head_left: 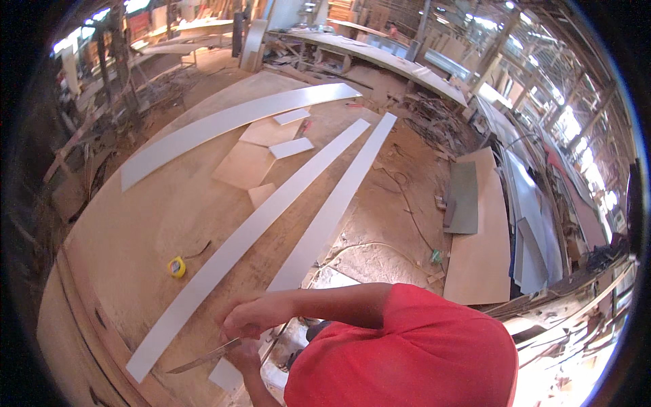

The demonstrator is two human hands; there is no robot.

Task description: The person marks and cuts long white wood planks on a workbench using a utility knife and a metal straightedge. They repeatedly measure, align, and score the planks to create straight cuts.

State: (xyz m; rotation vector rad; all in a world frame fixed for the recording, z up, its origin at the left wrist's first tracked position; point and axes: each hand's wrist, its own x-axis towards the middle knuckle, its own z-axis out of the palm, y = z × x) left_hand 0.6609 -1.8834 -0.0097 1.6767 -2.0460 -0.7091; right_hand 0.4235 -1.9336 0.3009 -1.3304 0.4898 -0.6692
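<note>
At far left, a broad tan wooden work surface (pixel 129 251) spreads across much of the view, dusty and slightly stained. Across its far side lies a wide, glossy white board (pixel 234 117), bowed by the lens. Nearer, a round-cornered yellow tape measure (pixel 177 266) rests on the wood. To its right, a long, narrow white strip (pixel 227 268) runs diagonally from the lower left toward the upper middle. Close to that strip's near end, a thin, tapering grey metal blade (pixel 203 357) points to the lower left, its other end meeting the person's two hands. The left hand (pixel 244 354) is lower, at the blade's base; it is partly hidden, so I cannot tell whether its fingers pinch the blade. The right hand (pixel 259 316) is just above, fingers curled inward, though what they close on is hidden. Beyond the hands lie flat brown wooden pieces (pixel 244 165) and two short white offcuts (pixel 291 148). Further right, a second long white strip (pixel 331 214) slants away, its near part passing behind the hands. At lower right is the person's red shirt (pixel 413 353); beyond it, a grey panel (pixel 462 197) overlaps a larger tan sheet (pixel 487 244).
</note>
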